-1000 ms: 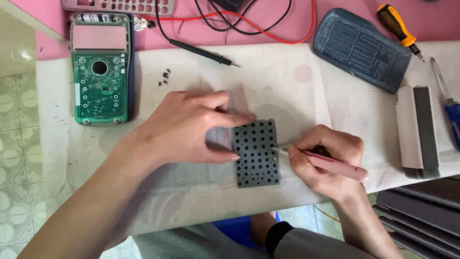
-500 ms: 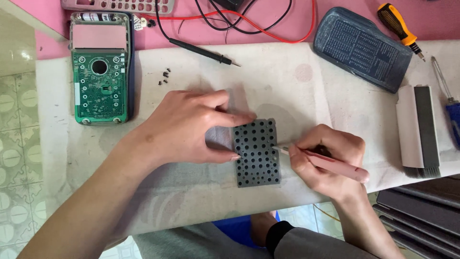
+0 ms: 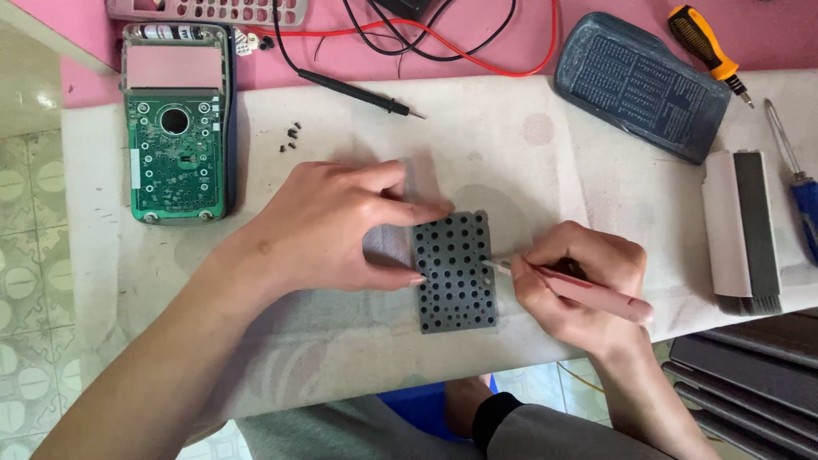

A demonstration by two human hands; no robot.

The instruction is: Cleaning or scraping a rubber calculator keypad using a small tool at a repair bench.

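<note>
Steadying grey keypad mat, left hand; right hand grips pink tool.

Two hands are showing: the left hand and the right hand. One grey keypad mat is lying between them, and one pink tool is sitting in the right fingers. One green circuit board is lying at the far left, with one pink keypad frame beyond it. Four small black screws are lying near the board. One black probe is resting far centre. One dark cover is lying far right. Two screwdrivers are lying at the right: one orange-and-black, one blue-handled. One brush is lying beside them.
</note>
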